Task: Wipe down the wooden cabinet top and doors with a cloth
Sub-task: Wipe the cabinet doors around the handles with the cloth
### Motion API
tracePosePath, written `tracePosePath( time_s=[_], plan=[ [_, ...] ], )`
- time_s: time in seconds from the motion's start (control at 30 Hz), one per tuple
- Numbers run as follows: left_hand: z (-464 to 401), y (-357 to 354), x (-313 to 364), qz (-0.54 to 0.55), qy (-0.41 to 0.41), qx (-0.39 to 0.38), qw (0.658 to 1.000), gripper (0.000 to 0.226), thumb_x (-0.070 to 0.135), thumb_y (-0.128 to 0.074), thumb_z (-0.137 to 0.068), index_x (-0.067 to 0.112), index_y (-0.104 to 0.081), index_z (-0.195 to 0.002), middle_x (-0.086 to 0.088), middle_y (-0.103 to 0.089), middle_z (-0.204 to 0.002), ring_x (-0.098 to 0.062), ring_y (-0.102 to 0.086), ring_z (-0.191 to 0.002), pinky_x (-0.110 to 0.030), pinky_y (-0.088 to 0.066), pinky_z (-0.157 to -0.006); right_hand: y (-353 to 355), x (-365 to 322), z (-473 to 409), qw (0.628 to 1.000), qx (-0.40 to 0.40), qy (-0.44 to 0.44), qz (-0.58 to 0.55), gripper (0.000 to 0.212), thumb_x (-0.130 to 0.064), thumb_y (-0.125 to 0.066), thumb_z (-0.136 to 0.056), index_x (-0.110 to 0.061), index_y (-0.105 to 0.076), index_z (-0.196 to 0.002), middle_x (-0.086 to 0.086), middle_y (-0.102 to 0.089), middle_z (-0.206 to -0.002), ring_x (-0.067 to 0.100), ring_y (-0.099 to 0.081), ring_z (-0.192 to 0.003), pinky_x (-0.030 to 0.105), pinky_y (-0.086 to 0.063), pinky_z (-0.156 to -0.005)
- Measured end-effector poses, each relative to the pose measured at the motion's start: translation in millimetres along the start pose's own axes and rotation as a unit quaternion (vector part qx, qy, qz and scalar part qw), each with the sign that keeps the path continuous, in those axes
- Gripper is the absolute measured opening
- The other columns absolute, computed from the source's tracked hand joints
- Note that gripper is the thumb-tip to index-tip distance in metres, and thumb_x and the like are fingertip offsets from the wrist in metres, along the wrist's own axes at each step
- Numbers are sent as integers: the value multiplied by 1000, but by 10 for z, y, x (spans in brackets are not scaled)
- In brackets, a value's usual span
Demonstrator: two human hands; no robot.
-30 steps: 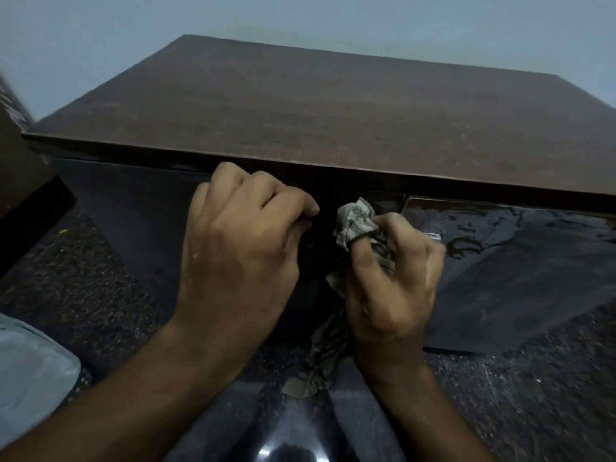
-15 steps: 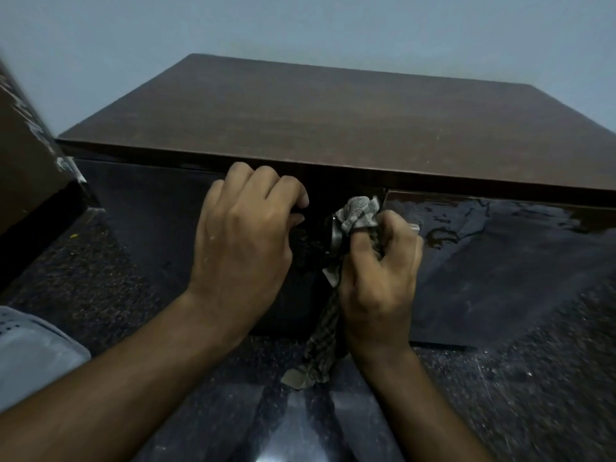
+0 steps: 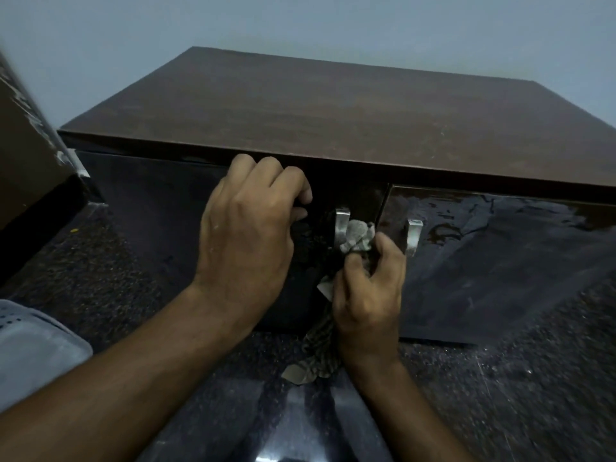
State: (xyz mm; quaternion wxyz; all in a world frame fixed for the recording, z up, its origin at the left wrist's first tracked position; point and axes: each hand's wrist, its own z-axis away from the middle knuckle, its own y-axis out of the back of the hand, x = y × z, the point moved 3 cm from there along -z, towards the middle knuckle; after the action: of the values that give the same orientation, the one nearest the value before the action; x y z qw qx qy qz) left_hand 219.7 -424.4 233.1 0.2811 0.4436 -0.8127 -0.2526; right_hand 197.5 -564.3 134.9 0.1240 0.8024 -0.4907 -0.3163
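The right hand point(image 3: 366, 295) grips the bunched cloth point(image 3: 358, 233) against the left door's metal handle point(image 3: 341, 225); the cloth's tail hangs below the wrist. The left hand point(image 3: 250, 235) rests on the left door point(image 3: 150, 221), fingers point(image 3: 286, 181) curled; their tips are hidden, so any grip cannot be determined. The cabinet top point(image 3: 333, 111) is cut off at right.

A home room — wooden cabinet point(image 3: 333, 105), speckled stone floor point(image 3: 500, 378), plain wall point(image 3: 300, 25).

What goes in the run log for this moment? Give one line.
step: wiping door handle | right hand: grips cloth at left handle | left hand: curled on left door | top: untouched now
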Motion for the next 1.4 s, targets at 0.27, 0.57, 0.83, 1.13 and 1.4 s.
tracePosePath(
  time_s=[0.27, 0.57, 0.83, 1.13, 1.4],
  plan=[
    [8, -28, -6, -2, 8, -9, 1000, 22, 3, -74, -80, 16, -62, -91, 2, -54, -86, -22, -46, -85, -34, -38, -69, 186, -170, -290, 997, 54, -5, -46, 23, 12, -55, -88, 7, -68, -106, 30, -51, -115, 37, -50, -106, 28, -39, -91],
    [35, -39, -24, 12, -3, 3, 1000, 18, 5, -74, -82, 16, -62, -91, 2, -54, -85, -22, -47, -84, -41, -44, -70, 130, -156, -101, 999, 26, -6, -29, 25, 3, -45, -96, 10, -64, -111, 32, -52, -124, 39, -56, -106, 37, -49, -93],
    [31, -47, -33, 19, 2, 11, 1000, 19, 5, -75, -81, 17, -62, -89, 8, -51, -84, -17, -46, -83, -33, -41, -69, 62, -59, -53, 1000, -11, 8, 21, 29, 6, -42, -96, 9, -60, -119, 29, -50, -129, 36, -52, -108, 35, -46, -91],
    [26, -60, -86, 41, -3, -1, 999, 22, 3, -76, -81, 18, -61, -88, 12, -48, -85, -11, -43, -83, -23, -36, -67, 38, 24, -54, 999, -35, 22, 4, 26, 4, -41, -100, 10, -58, -119, 34, -47, -130, 44, -54, -116, 46, -56, -87],
    [45, 12, -87, 49, -7, -46, 998, 20, 4, -71, -84, 18, -66, -98, 6, -56, -91, -11, -47, -87, -22, -41, -76, 102, -80, -161, 1000, -4, -8, -19, 28, 8, -42, -96, 11, -60, -117, 34, -48, -129, 43, -54, -118, 41, -53, -92]
  ],
)
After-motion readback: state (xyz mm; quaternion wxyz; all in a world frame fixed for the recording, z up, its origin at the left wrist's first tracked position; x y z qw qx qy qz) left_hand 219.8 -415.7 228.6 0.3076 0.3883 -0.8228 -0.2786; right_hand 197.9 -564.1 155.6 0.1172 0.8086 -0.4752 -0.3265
